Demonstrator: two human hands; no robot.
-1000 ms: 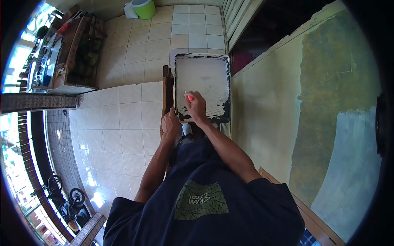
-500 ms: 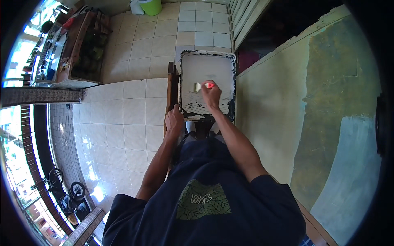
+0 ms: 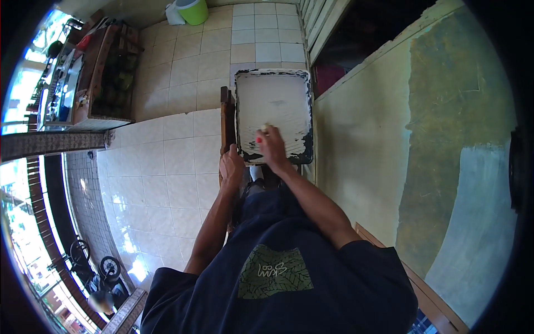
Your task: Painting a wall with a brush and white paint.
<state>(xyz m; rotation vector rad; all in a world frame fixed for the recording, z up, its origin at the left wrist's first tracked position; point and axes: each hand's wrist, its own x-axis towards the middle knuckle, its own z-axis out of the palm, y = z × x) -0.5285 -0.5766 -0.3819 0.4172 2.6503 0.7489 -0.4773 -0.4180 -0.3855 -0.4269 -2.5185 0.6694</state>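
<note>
A paintbrush (image 3: pixel 265 128) with a red end on its handle is held in my right hand (image 3: pixel 272 150), whose fingers are closed round it. That hand is over the near part of a rectangular paint tray (image 3: pixel 272 89), its rim smeared black and its inside coated with pale paint. Streaks and dark patches mark the tray's near end. At the tray's near left corner, my left hand (image 3: pixel 231 168) is closed over a dark wooden rail (image 3: pixel 227 119) that runs along the tray's left side. The hand hides the rail's near part.
Right of me stands a wall (image 3: pixel 361 150) with cream, olive and pale grey-blue patches. A green bucket (image 3: pixel 192 10) sits at the far end of the tiled floor (image 3: pixel 181 150). A cluttered wooden cabinet (image 3: pixel 92 78) is at far left; a motorbike (image 3: pixel 92 270) and a person are outside at lower left.
My right hand has come nearer and left with the paintbrush, which has turned so its red end points left. My left hand stays on the rail. The view has shifted slightly.
</note>
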